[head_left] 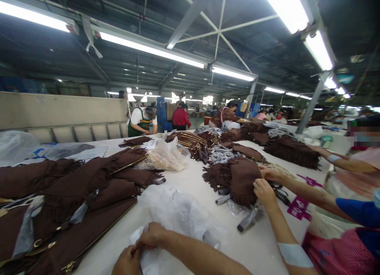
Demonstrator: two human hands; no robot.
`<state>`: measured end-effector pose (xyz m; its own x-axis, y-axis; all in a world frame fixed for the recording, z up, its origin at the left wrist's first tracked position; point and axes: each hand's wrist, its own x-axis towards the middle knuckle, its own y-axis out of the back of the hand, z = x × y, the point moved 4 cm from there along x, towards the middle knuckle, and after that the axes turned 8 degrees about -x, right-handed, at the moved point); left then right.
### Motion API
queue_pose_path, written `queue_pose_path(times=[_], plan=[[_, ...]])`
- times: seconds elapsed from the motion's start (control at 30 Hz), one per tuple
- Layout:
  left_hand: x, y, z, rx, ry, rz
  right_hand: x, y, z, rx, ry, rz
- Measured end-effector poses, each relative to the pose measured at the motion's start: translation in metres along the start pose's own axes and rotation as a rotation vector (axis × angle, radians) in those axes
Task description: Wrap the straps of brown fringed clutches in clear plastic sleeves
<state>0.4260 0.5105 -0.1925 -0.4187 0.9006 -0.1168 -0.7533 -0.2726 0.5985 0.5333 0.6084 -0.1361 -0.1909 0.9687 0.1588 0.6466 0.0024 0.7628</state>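
Note:
At the bottom edge, my left hand [127, 261] and my right hand [152, 235] meet with closed fingers. They pinch the near edge of a crumpled translucent plastic bag [178, 207] that spreads over the white table. What lies under my fingertips is partly hidden. Left of my hands, brown fringed fabric bags [101, 215] with gold zips and metal fittings lie heaped. Beyond the plastic bag, another clear bag [164, 154] of pale contents stands beside a bundle of gold-edged brown pieces [192, 142].
At right, a co-worker's hands [264, 188] handle a brown fringed piece [245, 178]. Dark-ended straps in plastic [249, 221] lie nearby on the white table [237, 243]. Another stack of brown fringed pieces [292, 151] sits farther right. Several people work around the tables.

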Motion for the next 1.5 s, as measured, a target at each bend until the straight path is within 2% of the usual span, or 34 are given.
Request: queue_pose_path(times=[0.03,0.07,0.13,0.2,0.33,0.43,0.5,0.57,0.67,0.73,0.9,1.03,1.17,1.4,1.5], plan=[[0.0,-0.001,-0.001,-0.01,-0.006,0.003,0.0,-0.011,0.001,0.028,0.024,-0.168],[0.0,-0.001,-0.002,-0.016,-0.012,0.011,-0.001,-0.019,0.003,0.031,0.056,-0.271],[0.0,0.0,-0.003,-0.023,-0.02,0.028,-0.004,-0.027,0.008,0.033,0.096,-0.374],[0.0,0.002,-0.003,-0.022,-0.018,0.037,-0.007,-0.025,0.015,0.026,0.165,-0.355],[-0.001,0.005,0.001,-0.027,-0.024,0.016,-0.013,-0.013,0.022,-0.024,0.397,-0.238],[-0.001,0.005,0.004,-0.016,-0.024,-0.007,-0.016,-0.007,0.023,-0.095,0.554,-0.193],[-0.002,0.005,0.005,0.008,-0.003,-0.003,-0.015,-0.005,0.024,-0.117,0.609,-0.201],[-0.002,0.006,0.004,0.036,0.018,0.014,-0.011,-0.004,0.025,-0.08,0.557,-0.298],[-0.002,0.007,-0.001,0.07,0.055,0.039,-0.005,-0.006,0.026,0.006,0.398,-0.509],[-0.001,0.006,-0.003,0.041,0.038,0.043,-0.002,-0.008,0.022,0.049,0.332,-0.622],[0.005,0.0,0.001,-0.058,-0.153,-0.037,0.002,-0.011,0.008,-0.019,0.383,-0.794],[0.005,-0.001,0.0,-0.048,-0.14,0.02,-0.001,-0.008,0.001,-0.233,0.523,-0.781],[-0.001,0.0,0.002,-0.175,-0.182,0.048,-0.002,-0.009,-0.006,-0.421,0.657,-0.767],[-0.007,0.005,-0.002,-0.286,-0.235,0.077,-0.002,-0.012,-0.015,-0.619,0.717,-0.668],[-0.007,0.008,-0.003,-0.328,-0.303,0.084,-0.01,-0.01,-0.017,-0.686,0.833,-0.562]])
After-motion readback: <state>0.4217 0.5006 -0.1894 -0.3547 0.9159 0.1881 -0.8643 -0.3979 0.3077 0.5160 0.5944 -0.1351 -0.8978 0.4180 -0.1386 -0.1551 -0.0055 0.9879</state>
